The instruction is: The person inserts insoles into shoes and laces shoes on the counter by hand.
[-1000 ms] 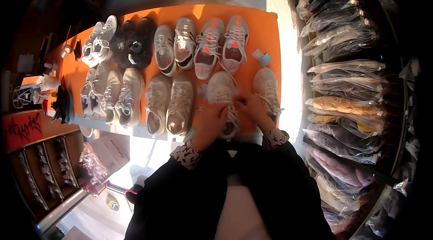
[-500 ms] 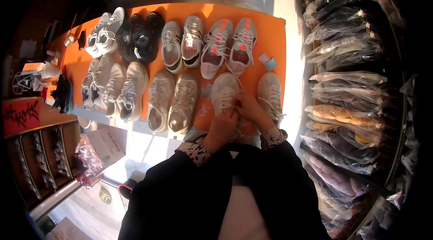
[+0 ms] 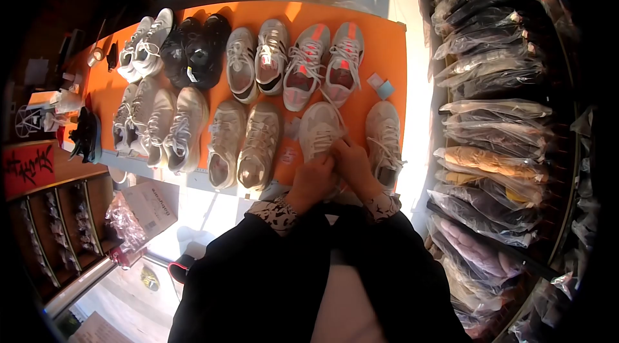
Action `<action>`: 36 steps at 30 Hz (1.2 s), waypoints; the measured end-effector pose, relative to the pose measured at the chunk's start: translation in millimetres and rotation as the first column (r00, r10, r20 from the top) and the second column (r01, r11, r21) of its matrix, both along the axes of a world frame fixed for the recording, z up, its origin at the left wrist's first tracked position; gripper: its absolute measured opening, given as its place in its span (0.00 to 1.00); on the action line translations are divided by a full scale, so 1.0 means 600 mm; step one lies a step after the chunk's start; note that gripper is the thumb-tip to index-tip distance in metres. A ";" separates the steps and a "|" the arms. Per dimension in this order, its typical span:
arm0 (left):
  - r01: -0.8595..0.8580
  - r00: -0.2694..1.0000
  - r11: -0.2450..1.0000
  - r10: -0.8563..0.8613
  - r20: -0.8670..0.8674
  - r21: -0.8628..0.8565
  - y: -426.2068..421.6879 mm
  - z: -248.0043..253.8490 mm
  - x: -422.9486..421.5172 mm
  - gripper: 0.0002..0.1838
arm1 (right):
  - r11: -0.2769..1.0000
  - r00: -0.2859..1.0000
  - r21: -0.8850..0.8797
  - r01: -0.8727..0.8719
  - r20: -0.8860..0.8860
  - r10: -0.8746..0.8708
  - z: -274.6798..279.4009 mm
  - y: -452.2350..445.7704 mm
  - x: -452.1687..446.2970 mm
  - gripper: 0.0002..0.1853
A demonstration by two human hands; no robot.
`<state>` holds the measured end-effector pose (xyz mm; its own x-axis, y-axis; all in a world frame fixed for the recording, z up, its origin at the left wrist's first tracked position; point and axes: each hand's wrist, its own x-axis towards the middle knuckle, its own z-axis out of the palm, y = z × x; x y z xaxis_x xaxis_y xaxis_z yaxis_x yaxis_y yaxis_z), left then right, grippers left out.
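A white sneaker [image 3: 318, 125] stands toe away from me near the front edge of the orange tabletop [image 3: 379, 59]. Both of my hands meet over its laced upper and hide its heel end. My left hand [image 3: 313, 183] is closed, its fingertips pinched at the shoelace. Pressed close beside it, my right hand [image 3: 354, 166] is also closed on the lace, and a pale strand runs up past its fingers. A similar white sneaker [image 3: 384, 133] with loose laces sits to the right. Beige sneakers [image 3: 260, 143] stand to the left.
Behind are grey sneakers with pink-red accents [image 3: 343, 59], striped sneakers [image 3: 271, 53] and black shoes [image 3: 205, 53]. More white shoes [image 3: 186, 127] line the left side. Small tags [image 3: 385, 89] lie at right. A rack of plastic-wrapped garments [image 3: 496, 111] flanks the right; an open carton [image 3: 151, 204] is lower left.
My hands have drawn closer together over the sneaker, the right one shifting slightly toward me. The whole view has moved a little; the shoes keep their places.
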<state>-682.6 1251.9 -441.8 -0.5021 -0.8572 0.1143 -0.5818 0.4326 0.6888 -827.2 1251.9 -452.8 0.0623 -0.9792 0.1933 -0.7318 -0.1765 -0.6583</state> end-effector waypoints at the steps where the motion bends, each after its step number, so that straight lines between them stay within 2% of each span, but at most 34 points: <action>1: 0.013 1.000 1.000 -0.013 0.003 -0.009 -0.001 0.001 0.003 0.09 | 1.000 1.000 0.000 0.001 -0.001 -0.001 -0.002 0.005 -0.001 0.05; 3: 0.051 0.998 0.998 -0.052 -0.035 -0.029 -0.005 0.004 0.006 0.08 | 0.979 0.966 0.164 0.125 0.207 -0.158 0.016 0.013 -0.002 0.05; 4: 0.083 0.994 0.995 -0.086 -0.070 -0.051 -0.007 0.005 0.006 0.09 | 0.977 0.965 0.165 0.132 0.203 -0.165 0.013 0.016 -0.007 0.05; 6: 0.109 0.989 0.993 -0.112 -0.099 -0.035 -0.008 0.007 0.006 0.08 | 0.925 0.934 0.321 0.202 0.221 -0.281 0.006 0.020 -0.012 0.07; 8: 0.134 0.983 0.991 -0.136 -0.125 -0.022 -0.009 0.004 0.013 0.08 | 0.915 0.931 0.349 0.205 0.220 -0.292 0.001 0.020 -0.014 0.07; 10: 0.264 0.959 0.964 -0.265 -0.103 -0.029 -0.012 -0.009 0.023 0.07 | 0.905 0.928 0.371 0.208 0.217 -0.302 0.000 0.017 -0.015 0.08; 12: 0.300 0.944 0.954 -0.301 -0.133 -0.028 -0.015 -0.014 0.030 0.06 | 0.901 0.944 0.375 0.217 0.153 -0.291 -0.004 0.014 -0.013 0.09; 14: 0.334 0.929 0.942 -0.333 -0.162 -0.025 -0.010 -0.016 0.034 0.06 | 0.907 0.943 0.366 0.207 0.173 -0.285 -0.004 0.016 -0.014 0.09; 16: 0.178 0.979 0.984 -0.177 -0.096 -0.006 -0.005 -0.014 0.036 0.08 | 0.915 0.942 0.355 0.192 0.195 -0.273 -0.001 0.018 -0.015 0.10; 17: 0.176 0.980 0.984 -0.176 -0.096 -0.006 -0.007 -0.005 0.032 0.08 | 0.889 0.911 0.420 0.182 0.268 -0.313 0.005 0.025 -0.018 0.11; 18: 0.042 0.992 0.998 -0.046 -0.113 -0.041 -0.010 0.004 0.027 0.10 | 0.860 0.872 0.483 0.166 0.335 -0.356 0.011 0.032 -0.022 0.12; 19: -0.094 0.987 0.993 0.083 -0.136 -0.071 -0.012 0.014 0.024 0.12 | 0.858 0.873 0.486 0.166 0.332 -0.358 0.017 0.039 -0.028 0.12; 20: -0.096 0.987 0.993 0.086 -0.138 -0.067 -0.022 0.023 0.022 0.12 | 0.831 0.894 0.540 0.134 0.295 -0.336 0.028 0.045 -0.035 0.13; 22: 0.024 0.948 0.995 -0.052 -0.313 -0.093 -0.046 0.038 0.020 0.10 | 0.799 0.918 0.595 0.094 0.258 -0.300 0.076 0.044 -0.048 0.13; 23: 0.023 0.948 0.995 -0.051 -0.313 -0.092 -0.048 0.038 0.019 0.10 | 0.761 0.933 0.648 -0.025 0.289 -0.216 0.123 0.036 -0.053 0.12; 24: 0.135 0.937 0.991 -0.128 -0.325 0.000 -0.050 0.038 0.017 0.10 | 0.709 0.936 0.691 -0.139 0.326 -0.135 0.163 0.029 -0.057 0.11; 25: 0.249 0.916 0.964 -0.205 -0.344 0.089 -0.052 0.039 0.015 0.10 | 0.710 0.935 0.691 -0.134 0.326 -0.140 0.195 0.023 -0.057 0.11; 26: 0.256 0.915 0.963 -0.212 -0.344 0.089 -0.058 0.060 0.020 0.10 | 0.787 0.832 0.580 -0.210 0.529 -0.167 0.223 0.019 -0.056 0.11; 27: 0.333 0.895 0.838 -0.136 -0.425 0.434 -0.069 0.105 0.035 0.08 | 0.857 0.688 0.448 -0.255 0.707 -0.164 0.237 0.016 -0.056 0.12; 28: 0.396 0.883 0.588 -0.032 -0.469 0.705 -0.079 0.147 0.051 0.07 | 0.914 0.635 0.367 -0.174 0.751 -0.180 0.240 0.015 -0.060 0.12; 29: 0.402 0.809 0.599 0.121 -0.575 0.692 -0.088 0.178 0.065 0.06 | 0.938 0.468 0.314 -0.146 0.858 -0.214 0.232 0.013 -0.068 0.12; 31: 0.348 0.628 0.660 0.363 -0.689 0.666 -0.103 0.238 0.095 0.10 | 0.954 0.351 0.275 0.119 0.887 -0.300 0.232 -0.012 -0.046 0.13; 32: 0.285 0.539 0.701 0.447 -0.714 0.654 -0.111 0.256 0.113 0.12 | 0.923 0.533 0.366 0.117 0.761 -0.369 0.213 -0.009 -0.050 0.14; 33: 0.235 0.534 0.826 0.331 -0.778 0.512 -0.127 0.259 0.139 0.15 | 0.883 0.691 0.451 0.133 0.596 -0.408 0.186 -0.005 -0.052 0.14; 34: 0.218 0.447 0.800 0.428 -0.786 0.559 -0.133 0.274 0.167 0.14 | 0.861 0.851 0.494 0.121 0.395 -0.346 0.163 0.010 -0.044 0.15; 35: 0.217 0.385 0.830 0.412 -0.826 0.514 -0.139 0.281 0.189 0.14 | 0.861 0.853 0.495 0.116 0.395 -0.342 0.125 0.028 -0.032 0.15; 36: 0.061 0.388 0.845 0.470 -0.793 0.531 -0.142 0.283 0.209 0.15 | 0.924 0.984 0.362 0.120 0.079 -0.159 0.078 0.048 -0.019 0.15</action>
<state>-557.4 1166.6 -272.3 -0.1422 -0.9896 -0.0233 0.4339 -0.0835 0.8971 -838.7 1280.4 -405.9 -0.0819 -0.9821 -0.1697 -0.6552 0.1813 -0.7333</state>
